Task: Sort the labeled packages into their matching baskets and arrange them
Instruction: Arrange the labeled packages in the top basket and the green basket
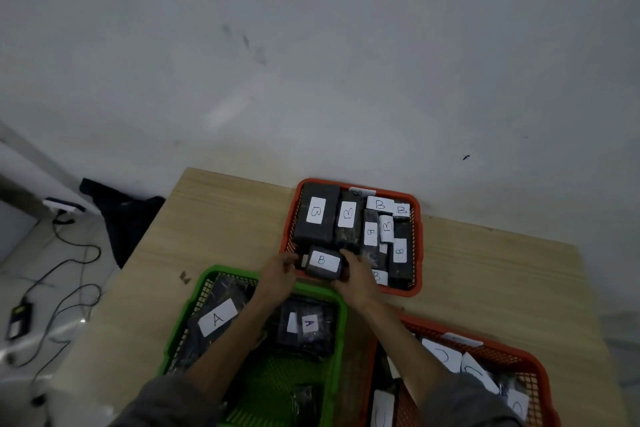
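Head view — we grip a B package (323, 262) with left hand (278, 272) and right hand (356, 272), at the far orange basket's (417, 246) six o'clock edge.

Dim, flat, greyish light with soft shadows; the whole picture is slightly blurred, wide-angle bending shows at the edges, and faint glare marks the floor (74, 322) at left.

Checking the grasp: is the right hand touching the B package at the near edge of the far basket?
Touching. The head view shows the right hand with fingers curled against the B package.
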`<move>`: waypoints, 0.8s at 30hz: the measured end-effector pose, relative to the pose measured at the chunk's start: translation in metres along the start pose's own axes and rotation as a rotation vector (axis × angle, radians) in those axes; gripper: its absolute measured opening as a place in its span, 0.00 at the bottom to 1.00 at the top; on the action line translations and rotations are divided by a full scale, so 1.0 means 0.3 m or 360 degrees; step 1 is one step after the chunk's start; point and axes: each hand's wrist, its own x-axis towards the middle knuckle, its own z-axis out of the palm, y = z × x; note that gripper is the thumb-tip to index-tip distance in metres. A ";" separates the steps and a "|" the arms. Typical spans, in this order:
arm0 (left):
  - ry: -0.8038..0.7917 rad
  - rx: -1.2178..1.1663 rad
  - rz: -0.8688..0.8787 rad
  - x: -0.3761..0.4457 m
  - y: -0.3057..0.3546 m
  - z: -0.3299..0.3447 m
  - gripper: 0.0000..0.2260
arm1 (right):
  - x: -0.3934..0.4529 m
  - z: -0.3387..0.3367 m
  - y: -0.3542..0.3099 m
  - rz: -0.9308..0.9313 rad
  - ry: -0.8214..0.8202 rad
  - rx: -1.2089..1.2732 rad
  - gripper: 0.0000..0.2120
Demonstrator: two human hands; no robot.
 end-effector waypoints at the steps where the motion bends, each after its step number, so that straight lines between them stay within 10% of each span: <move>1: 0.0013 0.0034 -0.0002 0.005 -0.008 -0.010 0.16 | 0.024 0.006 -0.011 0.0001 -0.0032 -0.0018 0.37; 24: 0.0036 0.0246 0.0095 0.091 -0.111 -0.027 0.15 | 0.212 0.168 -0.111 0.0533 0.0298 0.0161 0.21</move>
